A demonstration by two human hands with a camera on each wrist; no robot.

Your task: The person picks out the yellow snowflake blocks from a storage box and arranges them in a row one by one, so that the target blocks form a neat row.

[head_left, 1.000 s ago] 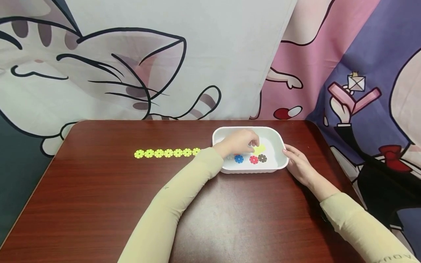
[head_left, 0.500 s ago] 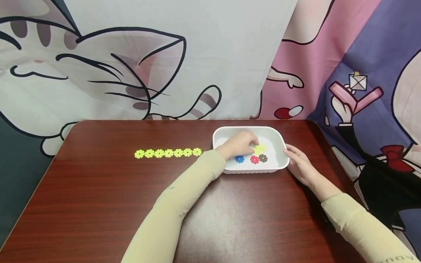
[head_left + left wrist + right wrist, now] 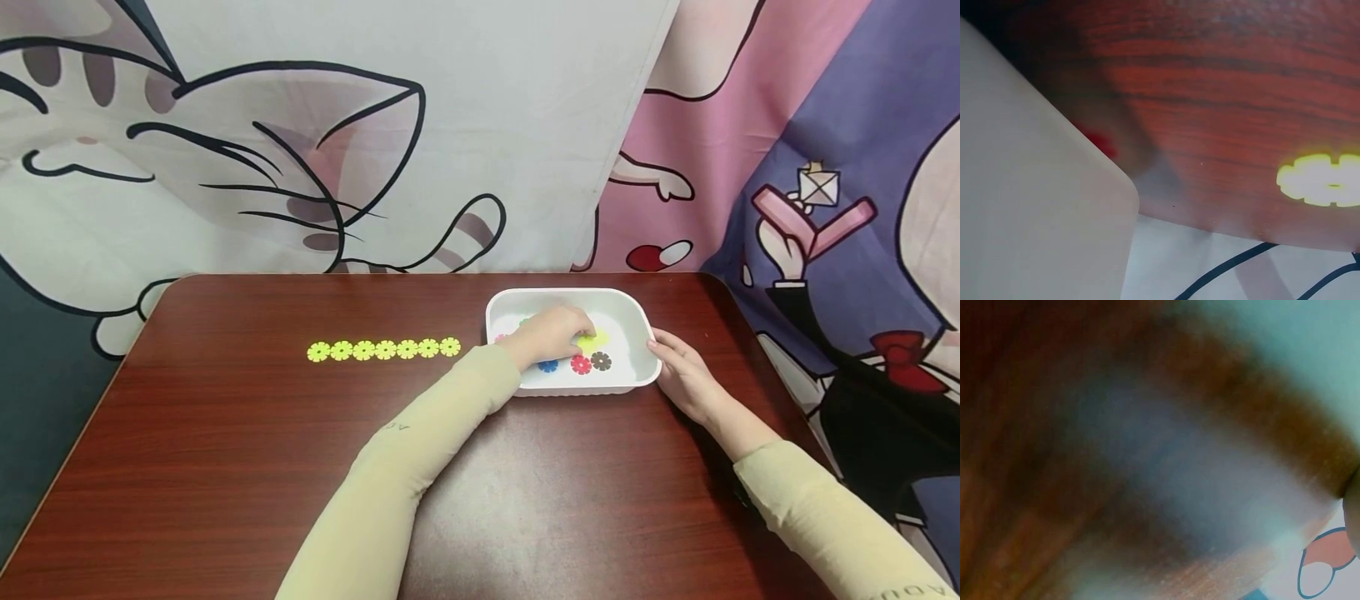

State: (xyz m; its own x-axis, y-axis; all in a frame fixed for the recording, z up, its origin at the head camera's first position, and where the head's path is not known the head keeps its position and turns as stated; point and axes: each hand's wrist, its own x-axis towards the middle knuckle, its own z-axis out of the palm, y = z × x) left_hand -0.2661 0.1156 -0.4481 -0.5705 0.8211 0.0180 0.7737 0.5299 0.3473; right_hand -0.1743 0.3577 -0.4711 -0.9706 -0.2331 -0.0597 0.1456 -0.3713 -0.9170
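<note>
A white tray (image 3: pixel 639 310) sits right of the table's middle and holds several flower-shaped discs: yellow (image 3: pixel 598 340), blue (image 3: pixel 548 367), red (image 3: pixel 580 364), brown (image 3: pixel 600 361). My left hand (image 3: pixel 553 330) reaches into the tray from the left, its curled fingertips pinching the yellow disc and partly covering the blue one. My right hand (image 3: pixel 678 375) rests against the tray's right wall with relaxed fingers. The left wrist view shows only the tray wall (image 3: pixel 1035 212) and one yellow disc (image 3: pixel 1324 180) on the table.
A straight row of several yellow discs (image 3: pixel 384 349) lies on the dark wooden table (image 3: pixel 225 467), left of the tray. Cartoon curtains hang behind the far edge. The right wrist view is a blur of table and tray.
My left hand has sunk a little lower and to the right inside the tray, closing onto the yellow disc and covering more of the blue one. The right hand has stayed put.
</note>
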